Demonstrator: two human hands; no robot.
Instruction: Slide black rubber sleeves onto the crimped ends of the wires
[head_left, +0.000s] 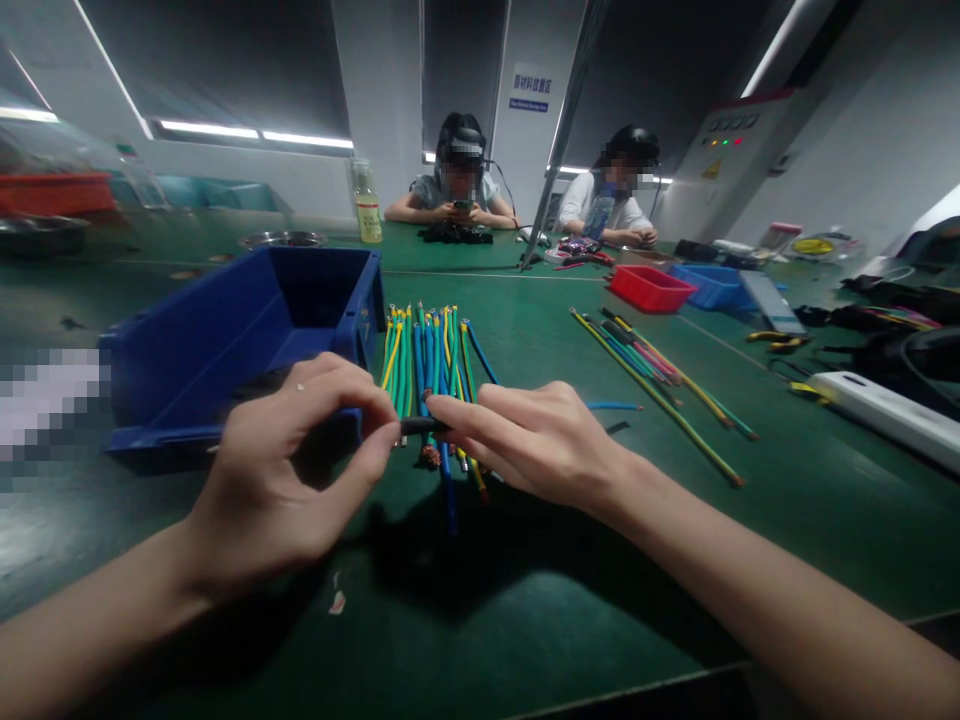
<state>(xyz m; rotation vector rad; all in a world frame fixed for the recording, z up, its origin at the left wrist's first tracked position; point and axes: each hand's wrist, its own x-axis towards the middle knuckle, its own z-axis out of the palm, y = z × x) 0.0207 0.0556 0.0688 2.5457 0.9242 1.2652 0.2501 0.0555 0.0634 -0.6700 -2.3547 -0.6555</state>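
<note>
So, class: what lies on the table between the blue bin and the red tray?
In the head view, a bundle of wires lies beside the blue bin; further loose wires lie nearer the red tray, with bare green table between.

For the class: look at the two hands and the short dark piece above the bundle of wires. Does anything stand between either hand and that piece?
Nothing visible does. The left hand and the right hand both already pinch the dark piece at its ends, just above the wire bundle. The blue bin sits off to the left.

black tube [420, 426] ends hidden under fingertips [386, 432]; pixelated patch [49, 400] left, perhaps label.
</note>
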